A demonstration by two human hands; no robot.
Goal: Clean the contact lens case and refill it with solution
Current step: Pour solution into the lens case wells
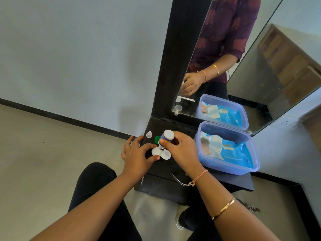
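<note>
Head view, lens case point(166, 154) between left fingers point(149, 146)

Bottle point(168, 136) label — mostly hidden under the right grip point(182, 150).

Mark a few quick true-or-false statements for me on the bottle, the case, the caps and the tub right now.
1. The right hand grips the solution bottle nozzle-down over the lens case. True.
2. The left hand hangs clear of the case. False: its thumb and finger pinch the case's left side.
3. A green cap lies on the tabletop behind the case. True.
4. The blue tub sits left of the case. False: it sits to the right.
5. The small clear cap is on the bottle. False: it stands on the tabletop beside the green cap.
</note>
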